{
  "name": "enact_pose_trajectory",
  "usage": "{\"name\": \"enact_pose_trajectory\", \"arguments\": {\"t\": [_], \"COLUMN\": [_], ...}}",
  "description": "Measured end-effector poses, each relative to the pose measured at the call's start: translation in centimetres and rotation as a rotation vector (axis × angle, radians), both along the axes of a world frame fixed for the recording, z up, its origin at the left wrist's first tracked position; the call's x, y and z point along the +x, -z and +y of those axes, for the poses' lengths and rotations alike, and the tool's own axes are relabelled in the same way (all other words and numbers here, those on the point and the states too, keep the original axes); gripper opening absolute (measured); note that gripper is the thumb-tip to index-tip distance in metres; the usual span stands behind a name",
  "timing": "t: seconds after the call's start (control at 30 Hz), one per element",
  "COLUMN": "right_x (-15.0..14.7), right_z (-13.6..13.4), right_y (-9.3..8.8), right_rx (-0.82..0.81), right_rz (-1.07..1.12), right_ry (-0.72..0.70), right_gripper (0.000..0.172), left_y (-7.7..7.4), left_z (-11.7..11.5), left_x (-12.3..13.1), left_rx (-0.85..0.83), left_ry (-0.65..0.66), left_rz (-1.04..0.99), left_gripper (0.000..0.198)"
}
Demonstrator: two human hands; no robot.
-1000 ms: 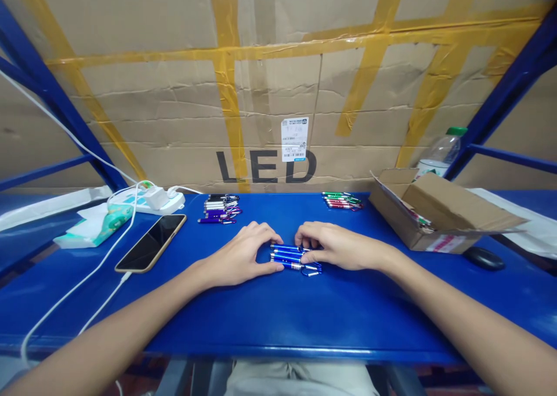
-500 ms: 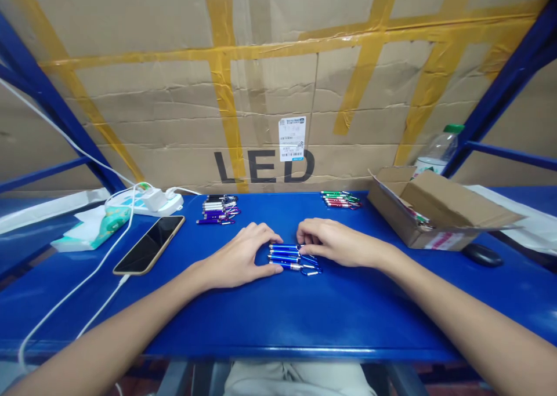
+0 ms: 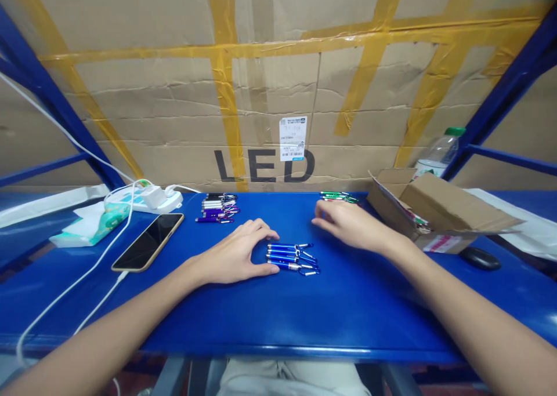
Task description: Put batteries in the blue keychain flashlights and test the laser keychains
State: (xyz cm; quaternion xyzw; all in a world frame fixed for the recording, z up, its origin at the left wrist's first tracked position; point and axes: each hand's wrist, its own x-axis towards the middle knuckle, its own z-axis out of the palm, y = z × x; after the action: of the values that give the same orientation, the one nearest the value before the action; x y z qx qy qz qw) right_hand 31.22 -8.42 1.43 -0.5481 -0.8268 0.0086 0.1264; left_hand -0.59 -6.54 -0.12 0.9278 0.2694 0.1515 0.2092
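Observation:
Several blue pen-shaped keychain lights with carabiner clips (image 3: 282, 257) lie side by side in the middle of the blue table. My left hand (image 3: 239, 254) rests open at their left ends, thumb and fingers spread around that side. My right hand (image 3: 342, 222) is past their upper right, fingers loosely bent and thumb apart, with nothing visible in it. Just behind it lies a group of green and red keychain lights (image 3: 335, 195), partly covered by the hand. At the back left, black, silver and purple keychain lights (image 3: 216, 206) form another row.
An open cardboard box (image 3: 439, 210) stands at right, beside a black mouse (image 3: 480, 258) and a bottle (image 3: 439, 152). To the left are a phone (image 3: 148, 242) on a cable, a tissue pack (image 3: 93, 225) and a power strip (image 3: 145, 199). A large taped carton (image 3: 270, 106) walls off the back.
My right hand has left the blue keychain lights and moved up and right, now covering part of the green and red group. My left hand has barely shifted and the blue row stays put.

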Motion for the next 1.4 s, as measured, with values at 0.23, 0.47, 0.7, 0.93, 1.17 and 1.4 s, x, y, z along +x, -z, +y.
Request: {"name": "enact_pose_trajectory", "arguments": {"t": [0.23,0.47,0.7,0.93,1.17,1.4], "right_x": [5.6,6.3,5.8,5.7,6.0,6.6], "right_z": [2.4,3.1,3.5,3.8,4.0,4.6], "right_y": [0.2,1.8,2.6,3.2,3.4,3.5], "right_rx": [0.069,0.041,0.021,-0.011,-0.024,0.015], "right_rz": [-0.264,-0.251,-0.211,-0.206,-0.204,-0.221], "right_ry": [0.395,0.320,0.288,0.260,0.257,0.272], "right_gripper": [0.025,0.029,0.028,0.033,0.033,0.030], "left_y": [-0.1,0.3,0.3,0.2,-1.2,-1.4], "left_z": [-0.2,-0.5,-0.8,-1.1,-0.4,-0.8], "left_x": [0.1,0.9,1.6,2.0,0.1,0.8], "left_rx": [0.035,0.052,0.022,0.019,0.096,0.095], "left_ry": [-0.012,0.007,0.010,0.011,0.014,0.030], "left_rz": [0.043,0.017,0.047,0.053,0.137,0.178], "left_gripper": [0.055,0.048,0.052,0.047,0.041,0.053]}}
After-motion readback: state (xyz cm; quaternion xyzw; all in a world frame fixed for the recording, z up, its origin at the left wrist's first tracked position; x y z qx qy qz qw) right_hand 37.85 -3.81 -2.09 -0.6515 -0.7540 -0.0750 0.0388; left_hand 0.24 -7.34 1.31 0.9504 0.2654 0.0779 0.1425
